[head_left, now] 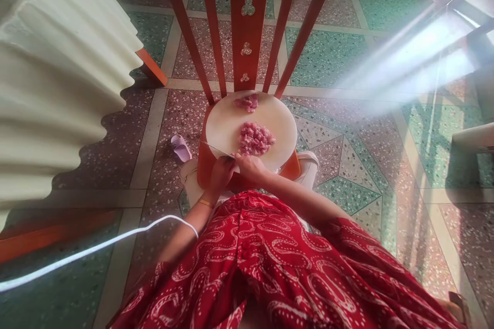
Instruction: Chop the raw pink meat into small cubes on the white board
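I see my two hands meeting at the near rim of one round white cutting board [227,123]: my left hand [221,174] is curled around the handle of a single knife [216,149] whose thin blade lies across the board's near-left edge, while my right hand [250,166] rests beside the blade, how far open I cannot tell. The board sits on the seat of one red wooden chair [247,20] and carries two heaps of chopped pink meat, a large pile [254,139] just beyond my fingers and a small pile [247,103] at the far rim. One lilac slipper [180,147] lies on the floor left of the chair.
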Tool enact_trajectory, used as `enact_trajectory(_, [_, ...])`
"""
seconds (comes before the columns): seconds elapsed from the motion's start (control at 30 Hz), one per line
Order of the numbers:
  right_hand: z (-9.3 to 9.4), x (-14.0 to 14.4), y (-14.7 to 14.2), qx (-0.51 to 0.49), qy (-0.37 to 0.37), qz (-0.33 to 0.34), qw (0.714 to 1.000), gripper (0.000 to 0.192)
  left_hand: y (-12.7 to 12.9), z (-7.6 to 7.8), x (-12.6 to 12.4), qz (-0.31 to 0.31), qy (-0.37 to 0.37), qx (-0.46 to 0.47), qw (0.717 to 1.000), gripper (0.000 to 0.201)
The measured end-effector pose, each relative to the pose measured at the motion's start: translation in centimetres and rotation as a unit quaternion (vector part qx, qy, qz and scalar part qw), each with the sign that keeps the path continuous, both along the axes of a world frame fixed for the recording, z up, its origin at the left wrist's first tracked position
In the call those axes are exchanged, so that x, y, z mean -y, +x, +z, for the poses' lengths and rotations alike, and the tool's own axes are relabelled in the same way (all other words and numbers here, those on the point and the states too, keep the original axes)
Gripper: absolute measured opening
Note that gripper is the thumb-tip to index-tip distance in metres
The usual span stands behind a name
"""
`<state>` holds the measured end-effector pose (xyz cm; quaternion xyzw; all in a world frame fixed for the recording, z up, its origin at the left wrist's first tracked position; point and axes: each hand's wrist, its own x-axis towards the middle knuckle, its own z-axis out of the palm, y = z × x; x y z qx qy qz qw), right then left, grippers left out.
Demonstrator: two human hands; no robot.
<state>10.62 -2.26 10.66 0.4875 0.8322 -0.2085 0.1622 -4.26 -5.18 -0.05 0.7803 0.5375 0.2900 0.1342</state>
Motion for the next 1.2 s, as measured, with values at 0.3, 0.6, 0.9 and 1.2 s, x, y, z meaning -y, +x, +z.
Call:
enact_trajectory(0.3, [1.2,2.2,6.7,0.058,-0.031,-0.063,0.996,0.028,-0.7,0.2,0.9,0.032,0.026,0.05,0.998,0.023])
enact_trajectory(0.6, [0.6,0.8,0.3,-0.006,-0.021,-0.028,0.999,0.029,-0.7,-0.6,0.3,0.014,0.029,0.018,0.999,0.021])
enact_trajectory(0.9, [1.3,1.7,4.5,0.065,-0.047,-0.064,0.995,0.033,-0.6,-0.4,0.5,0.02,0.026,0.013,0.999,0.023])
enact_trajectory(1.2, [2.2,1.8,1.8,0.042,-0.051,-0.041,0.997,0.031,-0.8,-0.2,0.3,0.017,0.022,-0.014,1.0,0.021])
